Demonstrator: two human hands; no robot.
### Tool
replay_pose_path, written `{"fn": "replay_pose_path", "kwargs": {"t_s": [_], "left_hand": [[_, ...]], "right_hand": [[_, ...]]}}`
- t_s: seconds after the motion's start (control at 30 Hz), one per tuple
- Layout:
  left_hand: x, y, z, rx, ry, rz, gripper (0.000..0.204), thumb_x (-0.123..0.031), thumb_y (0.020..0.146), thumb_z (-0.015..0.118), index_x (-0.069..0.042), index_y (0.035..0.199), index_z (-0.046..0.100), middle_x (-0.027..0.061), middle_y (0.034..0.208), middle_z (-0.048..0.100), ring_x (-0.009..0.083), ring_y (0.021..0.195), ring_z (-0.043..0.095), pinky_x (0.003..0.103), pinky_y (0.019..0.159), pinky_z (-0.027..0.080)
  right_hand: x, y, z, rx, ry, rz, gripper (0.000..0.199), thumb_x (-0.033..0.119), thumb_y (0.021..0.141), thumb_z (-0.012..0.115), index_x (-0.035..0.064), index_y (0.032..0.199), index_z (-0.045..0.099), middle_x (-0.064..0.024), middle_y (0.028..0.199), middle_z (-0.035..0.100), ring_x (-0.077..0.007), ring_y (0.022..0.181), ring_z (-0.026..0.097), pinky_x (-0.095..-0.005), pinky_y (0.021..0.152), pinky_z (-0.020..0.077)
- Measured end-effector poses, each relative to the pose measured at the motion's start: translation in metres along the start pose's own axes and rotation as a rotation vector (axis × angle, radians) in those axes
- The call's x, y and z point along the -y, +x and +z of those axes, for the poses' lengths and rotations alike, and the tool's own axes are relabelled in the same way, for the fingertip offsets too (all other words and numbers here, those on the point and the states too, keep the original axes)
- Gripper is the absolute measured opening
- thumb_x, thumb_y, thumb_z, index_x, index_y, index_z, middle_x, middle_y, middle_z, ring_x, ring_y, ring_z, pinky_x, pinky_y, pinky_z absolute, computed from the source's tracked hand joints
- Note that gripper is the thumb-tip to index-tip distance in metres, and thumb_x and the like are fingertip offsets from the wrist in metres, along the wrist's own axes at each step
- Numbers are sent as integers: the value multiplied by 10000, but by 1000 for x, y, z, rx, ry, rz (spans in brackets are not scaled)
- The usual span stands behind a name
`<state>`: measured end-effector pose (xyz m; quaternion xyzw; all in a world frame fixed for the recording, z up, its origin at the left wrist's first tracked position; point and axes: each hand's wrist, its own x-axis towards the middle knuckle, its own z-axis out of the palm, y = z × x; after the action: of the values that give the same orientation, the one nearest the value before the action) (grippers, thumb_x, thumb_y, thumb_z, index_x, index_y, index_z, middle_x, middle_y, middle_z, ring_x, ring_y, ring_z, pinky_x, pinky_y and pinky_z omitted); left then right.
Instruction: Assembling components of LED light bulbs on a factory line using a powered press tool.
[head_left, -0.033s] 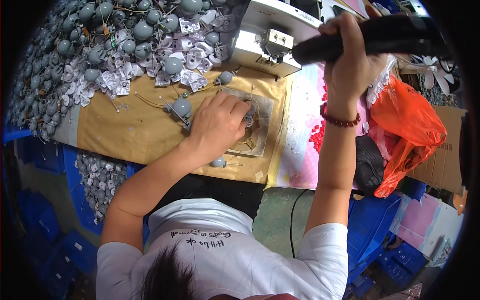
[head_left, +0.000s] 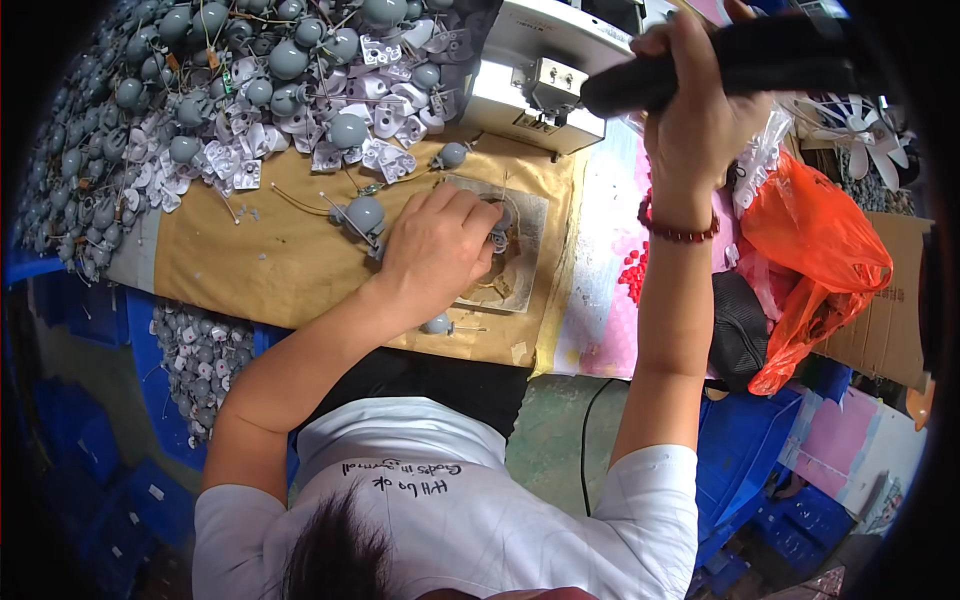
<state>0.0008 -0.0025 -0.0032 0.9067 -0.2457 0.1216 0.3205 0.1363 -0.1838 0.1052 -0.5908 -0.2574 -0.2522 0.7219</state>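
My left hand point(head_left: 440, 250) rests on a square metal plate point(head_left: 535, 225), its fingers curled and closed on a grey ball-shaped part point(head_left: 503, 216) that they partly hide. Raised at the upper right, my right hand point(head_left: 700, 130) grips a black electric screwdriver point(head_left: 640, 85). The screwdriver lies nearly level, its nose close to the front of a pale metal box point(head_left: 550, 75); I cannot tell whether they touch. Beside my left hand lies another grey ball part with wires point(head_left: 362, 214). A smaller grey ball part point(head_left: 437, 323) sits under my left wrist.
A large heap of grey ball parts point(head_left: 287, 60) and white plastic pieces point(head_left: 240, 160) covers the upper left. Small red pieces point(head_left: 633, 275) lie on the pink sheet, left of my right forearm. An orange plastic bag point(head_left: 815, 220) and a blue bin point(head_left: 740, 450) are at the right.
My right hand and the screwdriver have shifted very slightly up and away. My left hand stays in place.
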Motion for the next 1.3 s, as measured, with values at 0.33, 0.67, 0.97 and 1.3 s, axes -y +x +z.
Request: {"fn": "replay_pose_path", "kwargs": {"t_s": [0.33,0.67,0.97,1.3], "left_hand": [[3,-3,2,-12,-1,11,350,-107,715,751,-35,1040,640,91,941,615,288,935,589,407,827,484],[3,-4,3,-8,-5,-20,312,-127,714,703,-70,1012,632,61,917,599,259,937,581,410,805,464],[4,-3,7,-65,-3,19,306,-116,714,694,-86,1007,609,59,916,591,259,942,583,406,789,464],[6,-4,10,-81,0,14,281,-113,726,680,-90,990,587,62,924,590,269,926,578,419,768,453]], "right_hand": [[-4,-28,43,-1,-40,404,120,1,856,662,5,919,560,-45,723,615,-131,594,596,-272,569,499],[34,-81,32,180,-61,317,661,-89,849,598,-69,1442,307,-106,805,614,-193,666,622,-351,653,528],[29,-90,24,325,-203,130,669,-142,847,551,-31,1456,297,-84,774,591,-172,666,609,-333,669,530],[36,-89,28,334,-211,189,707,-150,826,561,-8,1462,289,-73,767,577,-165,675,608,-328,675,529]]}}
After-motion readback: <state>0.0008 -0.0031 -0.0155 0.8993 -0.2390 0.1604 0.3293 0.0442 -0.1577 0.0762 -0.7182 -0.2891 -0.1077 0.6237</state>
